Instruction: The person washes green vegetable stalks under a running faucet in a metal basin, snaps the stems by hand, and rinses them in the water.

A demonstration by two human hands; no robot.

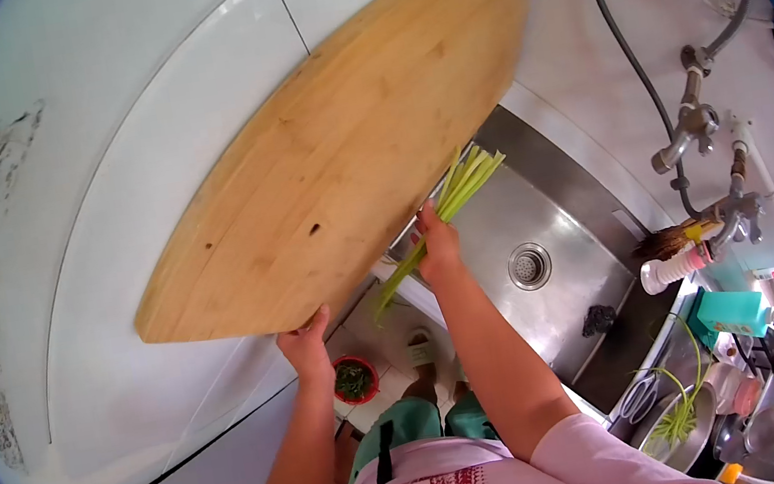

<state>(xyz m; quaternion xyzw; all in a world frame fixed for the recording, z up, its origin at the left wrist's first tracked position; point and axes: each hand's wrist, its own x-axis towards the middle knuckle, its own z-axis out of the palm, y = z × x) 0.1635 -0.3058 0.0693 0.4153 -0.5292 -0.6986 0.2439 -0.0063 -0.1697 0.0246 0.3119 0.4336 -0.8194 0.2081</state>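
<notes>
A large wooden cutting board (350, 136) lies on the white tiled surface, tilted across the view. My left hand (306, 348) is closed on its near edge, thumb on top and fingers hidden underneath. A bundle of pale green celery stalks (468, 180) is wrapped in my right hand (438, 242), beside the board's edge and over the near rim of the sink. The cut ends point toward the sink, and the thinner ends hang down past my wrist. Whether my right fingers also touch the board cannot be made out.
Right of the board is a steel sink (566, 224) with a drain (530, 266) and dark clump (598, 319). Taps (693, 128) stick out from the wall. A metal bowl (686, 433) holds greens at lower right. A red bucket (356, 379) of leaves stands on the floor.
</notes>
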